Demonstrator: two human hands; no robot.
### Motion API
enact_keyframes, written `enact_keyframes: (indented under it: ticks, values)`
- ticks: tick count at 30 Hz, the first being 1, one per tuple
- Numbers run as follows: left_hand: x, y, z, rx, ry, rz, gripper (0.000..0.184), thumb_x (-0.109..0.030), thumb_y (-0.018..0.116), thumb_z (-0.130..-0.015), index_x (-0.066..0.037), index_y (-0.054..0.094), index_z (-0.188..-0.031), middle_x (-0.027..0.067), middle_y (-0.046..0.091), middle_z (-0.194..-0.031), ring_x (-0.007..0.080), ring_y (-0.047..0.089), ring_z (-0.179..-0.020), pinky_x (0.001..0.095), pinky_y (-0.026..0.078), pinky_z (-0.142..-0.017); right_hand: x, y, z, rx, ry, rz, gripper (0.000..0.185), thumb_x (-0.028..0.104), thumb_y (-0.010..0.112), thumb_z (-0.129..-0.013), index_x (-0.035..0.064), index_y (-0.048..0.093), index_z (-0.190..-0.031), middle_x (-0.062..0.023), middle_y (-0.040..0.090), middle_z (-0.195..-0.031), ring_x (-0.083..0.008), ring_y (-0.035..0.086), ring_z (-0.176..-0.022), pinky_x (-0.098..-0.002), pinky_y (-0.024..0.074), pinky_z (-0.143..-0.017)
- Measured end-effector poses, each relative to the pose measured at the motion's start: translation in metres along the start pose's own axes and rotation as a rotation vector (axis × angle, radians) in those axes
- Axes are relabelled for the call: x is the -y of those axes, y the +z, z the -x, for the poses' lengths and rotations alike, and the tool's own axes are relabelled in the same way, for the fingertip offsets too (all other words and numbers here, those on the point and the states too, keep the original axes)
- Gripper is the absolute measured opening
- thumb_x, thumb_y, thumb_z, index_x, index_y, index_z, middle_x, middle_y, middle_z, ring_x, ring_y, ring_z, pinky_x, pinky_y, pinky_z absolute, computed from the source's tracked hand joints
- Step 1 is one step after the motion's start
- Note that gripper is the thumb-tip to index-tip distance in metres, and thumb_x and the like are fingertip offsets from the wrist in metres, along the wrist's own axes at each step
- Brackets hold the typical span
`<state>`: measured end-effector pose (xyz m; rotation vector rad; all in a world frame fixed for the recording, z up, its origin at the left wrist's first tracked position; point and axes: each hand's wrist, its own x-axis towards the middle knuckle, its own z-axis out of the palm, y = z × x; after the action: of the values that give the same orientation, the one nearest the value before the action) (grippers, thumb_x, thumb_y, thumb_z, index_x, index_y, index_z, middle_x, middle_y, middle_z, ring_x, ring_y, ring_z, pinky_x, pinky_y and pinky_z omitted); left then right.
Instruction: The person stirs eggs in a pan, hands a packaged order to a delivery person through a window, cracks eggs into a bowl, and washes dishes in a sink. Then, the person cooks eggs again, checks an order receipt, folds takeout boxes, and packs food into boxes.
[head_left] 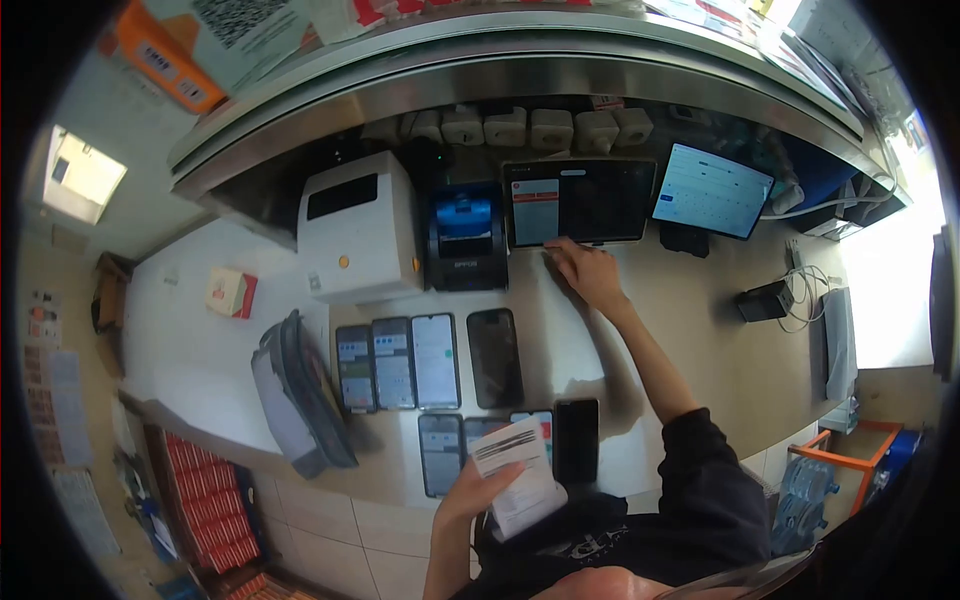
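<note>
My left hand holds a stack of printed white paper slips low in front of my body, with the thumb across the top sheet. The slips cover part of the lower row of phones. My right hand reaches to the lower edge of a tablet, its fingers stretched out and holding nothing. The tablet's screen is lit on the left and dark on the right. Several lit phones, among them a white-screened phone, lie on the counter beside a dark phone and a black phone.
Left of the tablet stand a black receipt printer and a white label printer. A second screen stands to the right. A grey pouch, a small box and a black adapter rest on the counter.
</note>
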<state>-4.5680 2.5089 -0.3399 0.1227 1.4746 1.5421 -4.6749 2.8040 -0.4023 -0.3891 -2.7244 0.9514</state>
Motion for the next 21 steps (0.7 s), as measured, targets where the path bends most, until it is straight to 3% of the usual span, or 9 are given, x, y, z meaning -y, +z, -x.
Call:
enact_keyframes:
  ticks: [2,3,7,9,13,16,21]
  values:
    - [-0.016,-0.01,-0.006,-0.017,0.075,0.335,0.059,-0.002,0.056,-0.075,-0.005,0.03,-0.129,0.0165,0.052,-0.11,0.0205,0.052,-0.1,0.0321,0.041,-0.087,-0.022,0.017,-0.02,-0.016,-0.173,0.354,0.02,0.02,0.053,-0.078,0.018,0.058,-0.097,-0.0071,0.062,-0.07,-0.0264,0.06,-0.064,-0.0364,0.0466,-0.055]
    - [-0.021,-0.018,-0.011,0.003,0.062,0.387,0.074,-0.001,0.055,-0.071,-0.009,0.019,-0.135,0.0229,0.049,-0.114,0.0249,0.051,-0.103,0.0336,0.042,-0.087,-0.03,0.024,-0.028,-0.066,-0.233,0.349,0.024,0.019,0.053,-0.077,0.0191,0.056,-0.101,-0.0079,0.061,-0.069,-0.0272,0.059,-0.061,-0.0378,0.0471,-0.054]
    - [-0.03,-0.033,-0.029,-0.01,-0.051,0.627,0.08,-0.002,0.056,-0.066,-0.012,0.019,-0.135,0.0254,0.048,-0.114,0.0277,0.05,-0.105,0.0355,0.044,-0.086,-0.033,0.021,-0.043,-0.134,-0.082,0.329,0.031,0.017,0.053,-0.077,0.0212,0.053,-0.108,-0.0076,0.059,-0.066,-0.0251,0.059,-0.058,-0.0369,0.0473,-0.052]
    - [-0.023,-0.034,-0.037,0.008,-0.029,0.65,0.081,-0.001,0.056,-0.065,-0.014,0.017,-0.136,0.0247,0.048,-0.113,0.0302,0.05,-0.106,0.0374,0.043,-0.087,-0.03,0.017,-0.039,-0.357,-0.098,0.185,0.038,0.015,0.052,-0.077,0.024,0.05,-0.114,-0.0062,0.058,-0.064,-0.0227,0.057,-0.051,-0.0351,0.0468,-0.048]
    - [-0.016,-0.025,-0.047,0.018,0.105,0.73,0.085,0.0,0.055,-0.064,-0.02,0.014,-0.136,0.0221,0.047,-0.114,0.0395,0.045,-0.109,0.0453,0.041,-0.09,-0.045,0.034,-0.008,-0.138,-0.144,0.375,0.045,0.013,0.053,-0.076,0.0278,0.048,-0.118,-0.0032,0.055,-0.061,-0.0201,0.052,-0.041,-0.0318,0.0441,-0.041]
    - [-0.021,-0.022,-0.045,0.001,0.05,0.764,0.086,0.0,0.055,-0.063,-0.022,0.015,-0.135,0.0204,0.045,-0.116,0.0441,0.041,-0.111,0.0497,0.038,-0.091,-0.048,0.044,-0.002,-0.127,-0.167,0.388,0.044,0.014,0.051,-0.078,0.0283,0.047,-0.119,-0.0035,0.056,-0.062,-0.0202,0.053,-0.043,-0.0326,0.0456,-0.043]
    - [-0.02,-0.025,-0.042,-0.007,0.118,0.686,0.081,-0.002,0.054,-0.065,-0.018,0.017,-0.134,0.0207,0.042,-0.119,0.0436,0.04,-0.112,0.0494,0.038,-0.092,-0.061,0.062,-0.007,-0.199,-0.175,0.459,0.046,0.014,0.052,-0.076,0.0307,0.047,-0.118,-0.0017,0.055,-0.064,-0.0195,0.051,-0.041,-0.0316,0.0447,-0.042]
